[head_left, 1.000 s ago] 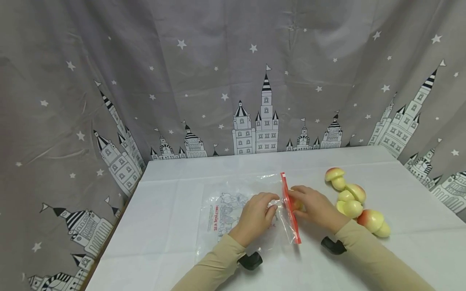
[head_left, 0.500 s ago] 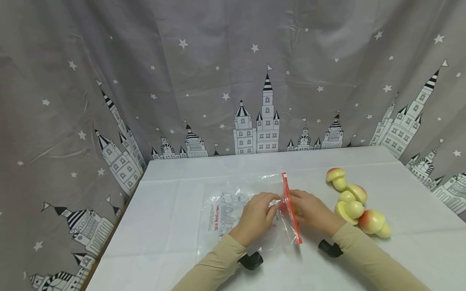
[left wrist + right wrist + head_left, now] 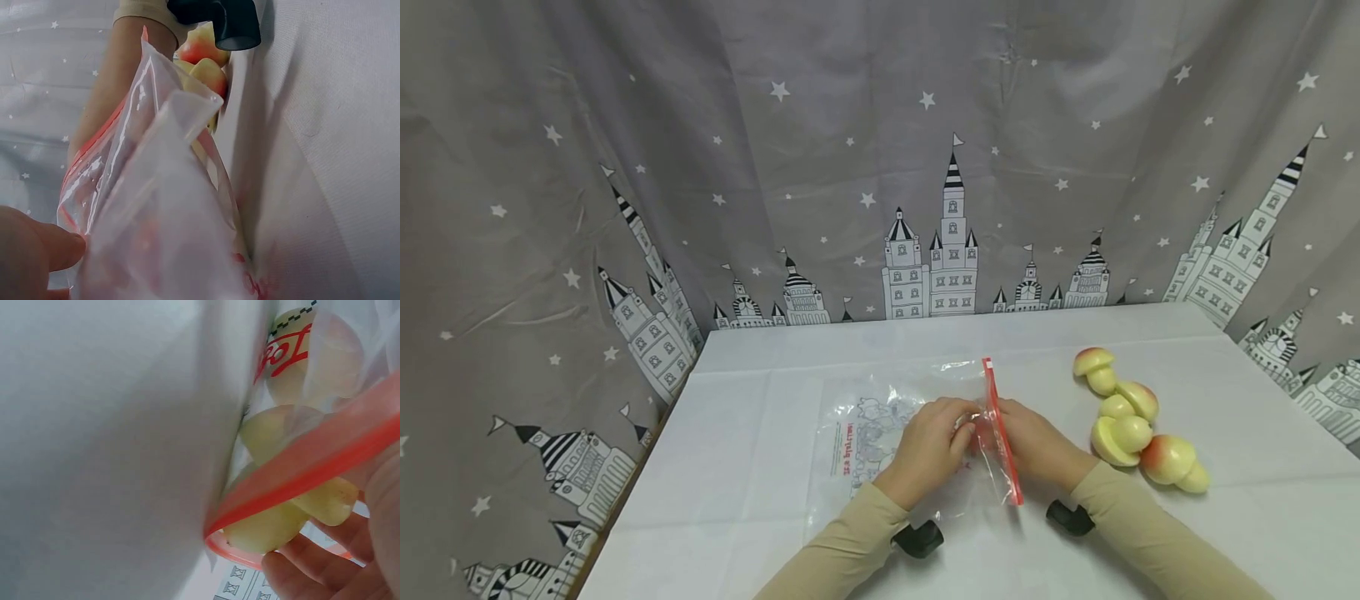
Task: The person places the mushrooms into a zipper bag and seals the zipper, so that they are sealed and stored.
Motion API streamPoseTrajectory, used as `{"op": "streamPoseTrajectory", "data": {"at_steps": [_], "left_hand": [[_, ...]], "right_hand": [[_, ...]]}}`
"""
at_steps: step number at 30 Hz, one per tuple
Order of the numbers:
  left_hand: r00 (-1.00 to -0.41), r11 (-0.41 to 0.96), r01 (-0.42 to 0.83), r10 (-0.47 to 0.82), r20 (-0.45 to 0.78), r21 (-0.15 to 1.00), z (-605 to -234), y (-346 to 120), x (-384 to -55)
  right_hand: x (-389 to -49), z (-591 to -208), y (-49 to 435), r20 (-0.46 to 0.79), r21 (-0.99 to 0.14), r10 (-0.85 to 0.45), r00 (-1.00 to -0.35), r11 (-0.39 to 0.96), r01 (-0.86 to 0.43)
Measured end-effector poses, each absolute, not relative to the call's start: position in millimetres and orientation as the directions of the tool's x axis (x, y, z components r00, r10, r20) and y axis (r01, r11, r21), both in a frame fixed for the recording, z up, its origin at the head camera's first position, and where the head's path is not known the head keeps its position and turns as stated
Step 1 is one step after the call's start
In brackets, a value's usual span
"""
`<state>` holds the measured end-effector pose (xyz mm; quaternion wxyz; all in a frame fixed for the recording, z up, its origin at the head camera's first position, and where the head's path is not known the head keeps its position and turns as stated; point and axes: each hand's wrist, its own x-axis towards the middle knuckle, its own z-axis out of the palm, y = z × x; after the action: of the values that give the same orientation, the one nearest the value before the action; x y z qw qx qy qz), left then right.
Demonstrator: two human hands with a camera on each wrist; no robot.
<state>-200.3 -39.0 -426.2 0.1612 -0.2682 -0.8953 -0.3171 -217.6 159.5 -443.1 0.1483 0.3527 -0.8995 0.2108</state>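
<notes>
A clear zip bag (image 3: 880, 433) with a red zipper strip (image 3: 1002, 442) lies on its side in front of me, its mouth facing right. My left hand (image 3: 925, 450) grips the bag close to that mouth; in the left wrist view its thumb presses the film. My right hand (image 3: 1037, 437) reaches in at the mouth, fingers partly hidden behind the strip. It holds a toy mushroom (image 3: 269, 528), seen in the right wrist view as a pale yellow cap and stem at the red rim. Deeper inside, rounded yellowish shapes (image 3: 312, 356) show through the film.
Several yellow and red toy mushrooms (image 3: 1172, 458) lie grouped right of my right hand. The table has a white cloth (image 3: 737, 467). A grey curtain (image 3: 820, 125) printed with castles and stars hangs behind it. Each wrist carries a black camera mount (image 3: 917, 539).
My right hand has moved left with the toy mushroom, in past the red zipper strip. My left hand and the bag stay almost where they were.
</notes>
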Motion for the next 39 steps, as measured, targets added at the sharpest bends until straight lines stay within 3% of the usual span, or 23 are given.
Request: {"op": "streamPoseTrajectory", "data": {"at_steps": [17, 26, 39], "left_hand": [[-0.799, 0.658, 0.586, 0.370, 0.475, 0.473, -428, -41, -201], [-0.771, 0.650, 0.614, 0.373, 0.516, 0.447, -429, -42, -202], [-0.778, 0.654, 0.609, 0.381, 0.500, 0.449, -429, -41, -202]], "right_hand": [[-222, -452, 168, 0.373, -0.434, -0.503, -0.780, 0.648, -0.626], [-228, -452, 163, 0.375, -0.456, -0.526, -0.763, 0.612, -0.646], [-234, -462, 151, 0.387, -0.578, -0.560, -0.732, 0.471, -0.666]]}}
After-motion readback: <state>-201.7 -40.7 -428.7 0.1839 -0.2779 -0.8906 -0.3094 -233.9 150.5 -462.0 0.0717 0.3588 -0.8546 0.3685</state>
